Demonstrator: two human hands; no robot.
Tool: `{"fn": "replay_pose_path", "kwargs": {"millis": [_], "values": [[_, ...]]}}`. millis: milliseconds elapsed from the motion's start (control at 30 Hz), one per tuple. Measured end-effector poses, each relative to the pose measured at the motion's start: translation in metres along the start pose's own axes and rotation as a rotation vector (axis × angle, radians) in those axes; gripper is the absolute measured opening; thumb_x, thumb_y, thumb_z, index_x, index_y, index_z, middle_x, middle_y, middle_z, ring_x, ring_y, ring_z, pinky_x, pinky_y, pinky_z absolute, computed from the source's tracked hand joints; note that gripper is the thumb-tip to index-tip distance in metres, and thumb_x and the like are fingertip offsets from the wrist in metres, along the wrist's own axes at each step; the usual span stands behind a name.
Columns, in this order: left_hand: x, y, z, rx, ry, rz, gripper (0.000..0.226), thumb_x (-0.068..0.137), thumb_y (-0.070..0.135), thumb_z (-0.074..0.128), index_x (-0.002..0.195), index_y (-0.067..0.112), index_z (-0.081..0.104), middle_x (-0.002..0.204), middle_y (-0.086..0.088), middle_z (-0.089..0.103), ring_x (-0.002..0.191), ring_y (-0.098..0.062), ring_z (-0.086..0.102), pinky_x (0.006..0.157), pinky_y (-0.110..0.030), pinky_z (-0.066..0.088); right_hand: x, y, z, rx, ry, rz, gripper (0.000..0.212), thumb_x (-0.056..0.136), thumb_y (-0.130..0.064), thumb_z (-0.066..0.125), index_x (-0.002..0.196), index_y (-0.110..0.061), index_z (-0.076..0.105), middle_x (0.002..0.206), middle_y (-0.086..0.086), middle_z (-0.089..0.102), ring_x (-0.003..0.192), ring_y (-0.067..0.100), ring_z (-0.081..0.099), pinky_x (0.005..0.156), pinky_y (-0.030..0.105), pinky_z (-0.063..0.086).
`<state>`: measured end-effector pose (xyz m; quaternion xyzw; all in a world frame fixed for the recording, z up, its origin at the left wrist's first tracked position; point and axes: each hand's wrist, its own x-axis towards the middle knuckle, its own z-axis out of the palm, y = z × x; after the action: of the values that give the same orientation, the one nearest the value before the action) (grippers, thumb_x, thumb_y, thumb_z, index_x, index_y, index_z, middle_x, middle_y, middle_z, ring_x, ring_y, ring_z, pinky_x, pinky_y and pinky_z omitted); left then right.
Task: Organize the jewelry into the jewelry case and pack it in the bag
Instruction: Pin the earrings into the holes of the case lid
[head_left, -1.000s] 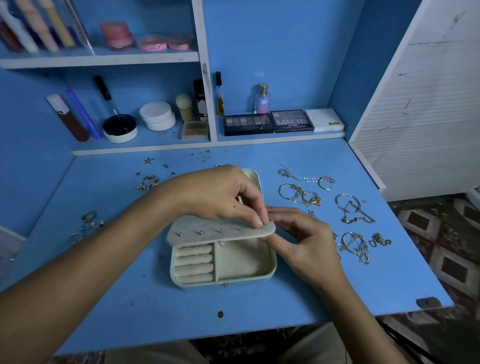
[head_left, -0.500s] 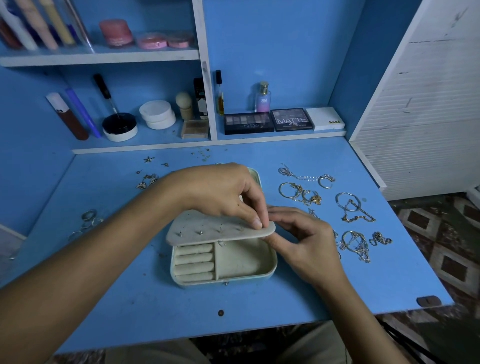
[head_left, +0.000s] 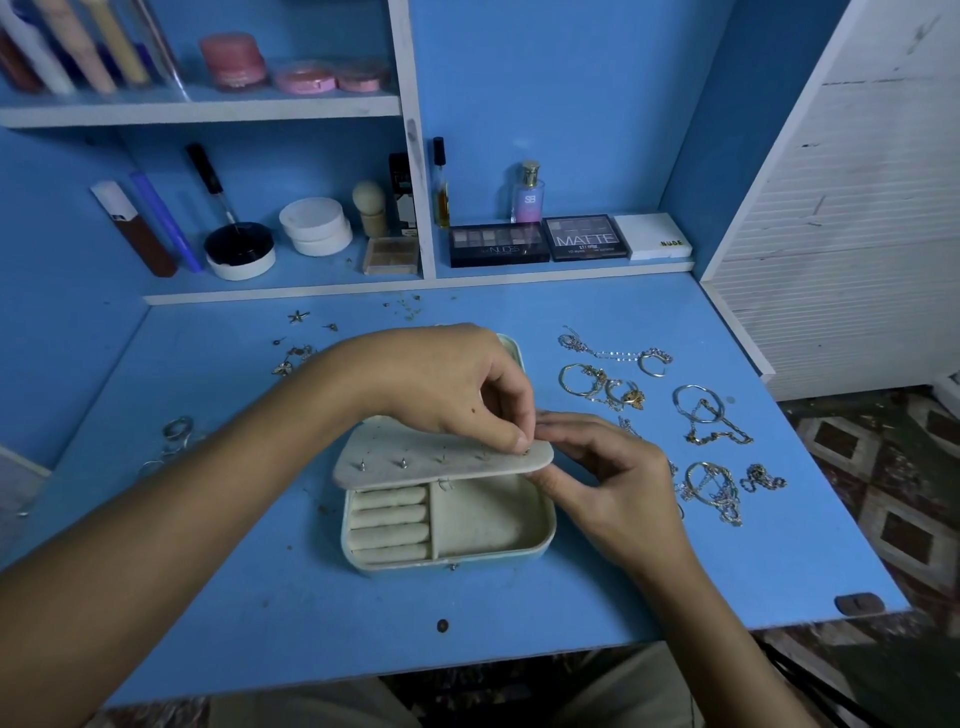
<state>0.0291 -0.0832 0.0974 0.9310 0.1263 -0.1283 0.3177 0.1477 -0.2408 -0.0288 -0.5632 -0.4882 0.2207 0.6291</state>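
Note:
A pale green jewelry case (head_left: 498, 548) lies open in the middle of the blue desk. Its cream earring flap (head_left: 415, 460) carries several small studs and is lifted over the ring rolls and the side compartment. My left hand (head_left: 457, 387) pinches a tiny earring at the flap's right end. My right hand (head_left: 613, 478) holds that end of the flap from the side and below. Bracelets and chains (head_left: 701, 410) are scattered to the right of the case. Small earrings (head_left: 293, 358) and rings (head_left: 176, 428) lie to the left.
Cosmetics fill the back shelf: eyeshadow palettes (head_left: 540, 241), a perfume bottle (head_left: 527, 195), round jars (head_left: 314, 226) and tubes. A white slatted cabinet (head_left: 857, 208) stands at the right. The desk's front edge (head_left: 519, 660) is close to my lap. No bag is in view.
Both hands stay at the flap's right end. The left fingertips have shifted slightly on it, and the view has moved a little.

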Motion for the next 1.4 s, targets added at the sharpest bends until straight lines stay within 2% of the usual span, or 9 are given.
{"fn": "replay_pose_path", "kwargs": {"millis": [200,333,667,800,933,1100,1267,1400], "values": [[0.001,0.005,-0.001,0.039,-0.028,-0.032,0.005,0.084,0.037,0.071,0.086,0.037,0.075,0.086,0.024,0.067,0.081,0.008,0.059,0.074,-0.018,0.046,-0.001,0.001,-0.001,-0.016,0.006,-0.007,0.021,0.081,-0.017,0.082,0.1,-0.008,0.077,0.109,-0.002,0.075,0.108,0.017,0.07,0.095,0.041,0.055],[0.002,0.009,-0.002,0.055,-0.011,-0.046,0.006,0.083,0.031,0.071,0.085,0.033,0.076,0.081,0.023,0.069,0.077,0.009,0.059,0.068,-0.011,0.046,-0.001,0.001,0.0,-0.026,0.008,-0.009,0.021,0.081,-0.015,0.081,0.1,-0.006,0.077,0.109,0.0,0.075,0.108,0.017,0.07,0.095,0.041,0.056],[0.004,0.012,0.0,0.047,-0.037,-0.046,0.005,0.078,0.025,0.071,0.081,0.028,0.075,0.077,0.014,0.07,0.077,-0.004,0.063,0.079,-0.036,0.056,0.0,0.0,-0.001,-0.067,0.0,-0.026,0.022,0.08,-0.017,0.08,0.099,-0.007,0.078,0.108,-0.002,0.075,0.107,0.013,0.07,0.094,0.033,0.055],[0.005,0.011,0.002,0.063,-0.032,-0.044,0.006,0.078,0.025,0.071,0.082,0.028,0.074,0.076,0.013,0.069,0.076,-0.003,0.063,0.079,-0.037,0.056,-0.001,-0.002,0.0,-0.076,0.006,-0.029,0.021,0.08,-0.017,0.08,0.099,-0.008,0.078,0.107,-0.003,0.075,0.106,0.011,0.07,0.093,0.03,0.055],[0.004,0.01,0.003,0.06,-0.012,-0.043,0.006,0.079,0.026,0.071,0.082,0.028,0.075,0.078,0.016,0.069,0.078,-0.002,0.062,0.08,-0.034,0.055,-0.001,-0.001,0.0,-0.069,0.008,-0.026,0.02,0.081,-0.016,0.08,0.099,-0.007,0.078,0.108,-0.002,0.075,0.106,0.013,0.07,0.094,0.033,0.055],[-0.003,0.0,0.003,0.006,0.082,-0.006,0.007,0.083,0.029,0.071,0.085,0.034,0.076,0.085,0.025,0.067,0.084,0.003,0.062,0.083,-0.028,0.053,0.0,-0.001,0.003,-0.023,0.03,0.007,0.021,0.082,-0.018,0.078,0.1,-0.006,0.076,0.107,-0.003,0.075,0.107,0.016,0.07,0.095,0.038,0.056],[-0.014,-0.02,-0.003,-0.138,0.207,0.012,0.01,0.091,0.024,0.069,0.098,0.026,0.075,0.092,0.016,0.073,0.088,0.0,0.067,0.087,-0.022,0.051,0.009,-0.007,0.005,-0.069,0.078,0.027,0.03,0.079,-0.045,0.077,0.099,-0.022,0.075,0.1,-0.01,0.075,0.101,0.016,0.071,0.089,0.032,0.057],[-0.024,-0.042,-0.006,-0.319,0.349,-0.005,0.013,0.096,0.023,0.063,0.101,0.019,0.074,0.096,0.004,0.075,0.095,-0.01,0.069,0.09,-0.027,0.052,0.022,-0.014,0.007,-0.056,0.078,0.072,0.019,0.076,-0.034,0.078,0.092,-0.025,0.073,0.091,-0.013,0.075,0.093,0.009,0.072,0.082,0.022,0.057]]}}
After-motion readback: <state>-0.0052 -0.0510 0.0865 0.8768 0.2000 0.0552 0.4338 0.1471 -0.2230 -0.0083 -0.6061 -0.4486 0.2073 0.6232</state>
